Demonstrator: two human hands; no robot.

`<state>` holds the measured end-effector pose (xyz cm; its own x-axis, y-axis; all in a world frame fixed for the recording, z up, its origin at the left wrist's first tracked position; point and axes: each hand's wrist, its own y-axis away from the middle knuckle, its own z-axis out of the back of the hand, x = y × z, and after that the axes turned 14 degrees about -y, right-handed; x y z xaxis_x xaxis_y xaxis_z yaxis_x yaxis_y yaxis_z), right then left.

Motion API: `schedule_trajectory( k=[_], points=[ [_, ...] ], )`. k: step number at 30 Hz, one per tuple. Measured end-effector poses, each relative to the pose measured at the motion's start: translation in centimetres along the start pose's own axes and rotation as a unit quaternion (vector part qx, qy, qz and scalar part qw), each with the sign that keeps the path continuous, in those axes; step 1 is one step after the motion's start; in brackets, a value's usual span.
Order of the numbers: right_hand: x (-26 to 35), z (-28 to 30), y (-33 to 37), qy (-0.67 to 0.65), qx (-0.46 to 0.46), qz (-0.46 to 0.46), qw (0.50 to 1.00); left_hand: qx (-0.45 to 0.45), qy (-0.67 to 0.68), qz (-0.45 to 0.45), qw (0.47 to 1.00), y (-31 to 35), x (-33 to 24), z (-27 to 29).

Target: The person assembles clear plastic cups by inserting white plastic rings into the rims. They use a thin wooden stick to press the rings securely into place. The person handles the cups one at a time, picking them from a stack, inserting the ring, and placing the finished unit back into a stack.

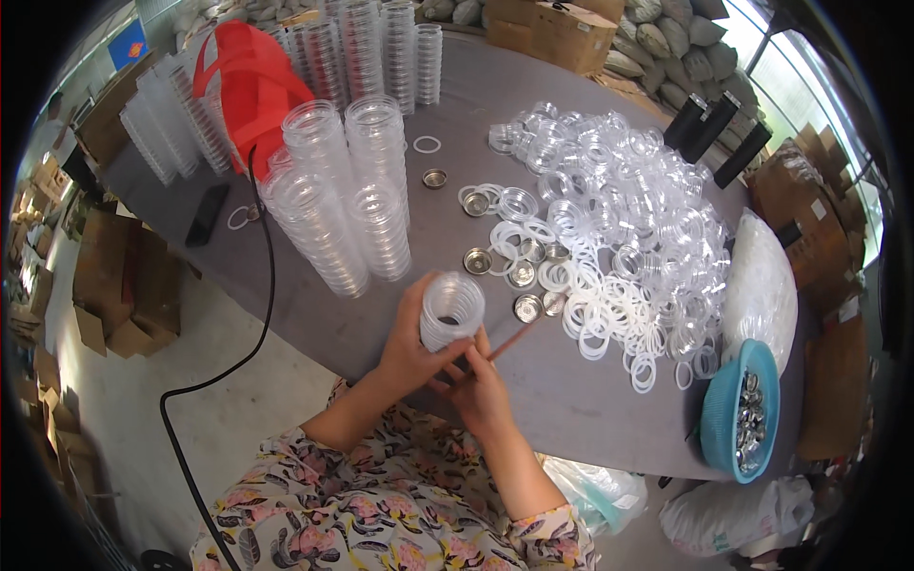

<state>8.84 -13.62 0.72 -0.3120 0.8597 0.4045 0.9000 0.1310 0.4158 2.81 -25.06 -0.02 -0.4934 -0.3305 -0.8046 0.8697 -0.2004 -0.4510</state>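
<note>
- Clear plastic makes up the ribbed stack (452,309) of round, open-mouthed pieces at the near edge of the table (562,414), between the person's two hands.
- Left hand (411,335) wraps the stack from its left and near side, the fingers closed around it; this is the hand that bears it.
- Right hand (483,392) sits just below and to the right of the stack, its fingers drawn in narrow close to the stack's near end. Whether they touch the plastic cannot be made out.
- Thin and reddish-brown, a strip (517,338) slants out from the right hand's fingertips, its long axis running far and right toward the loose metal caps (526,307). Whether the fingers pinch it or it lies beneath them, I cannot tell.
- Key relation: the stack's long axis is tilted, its open mouth turned up and to the far side, its other end toward the near side; the right hand is nearer that lower end, the left hand nearer the body of the stack.
- White flat rings (609,309) lie to the right of the stack, well apart from the left hand; the right hand is the nearer one to them.
- Tall clear columns (381,205) stand to the far left, nearer the left hand.
</note>
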Motion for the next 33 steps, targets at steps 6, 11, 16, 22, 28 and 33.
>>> schedule_trajectory(
  k=[6,11,16,22,28,33],
  points=[
    [0.1,-1.5,-3.9,-0.029,0.012,-0.002,1.0,-0.132,-0.17,-0.056,0.975,-0.8,0.6,1.0],
    [-0.9,-0.7,-7.2,-0.064,0.043,-0.016,0.997,-0.159,-0.218,-0.111,0.956,1.5,1.3,1.3],
    [1.8,1.0,-5.7,0.082,0.0,0.078,0.994,-0.101,-0.203,-0.25,0.941,1.2,0.4,0.7],
    [7.6,6.4,2.1,0.18,-0.105,0.398,0.894,0.121,-0.03,-0.129,0.984,-5.6,-2.3,-6.0],
    [7.0,12.4,5.3,0.365,-0.185,0.559,0.721,-0.026,-0.416,0.025,0.909,-17.7,4.5,-15.9],
    [7.5,12.0,5.2,0.38,-0.21,0.564,0.702,0.195,-0.412,0.136,0.88,-19.2,5.3,-15.6]
  ],
)
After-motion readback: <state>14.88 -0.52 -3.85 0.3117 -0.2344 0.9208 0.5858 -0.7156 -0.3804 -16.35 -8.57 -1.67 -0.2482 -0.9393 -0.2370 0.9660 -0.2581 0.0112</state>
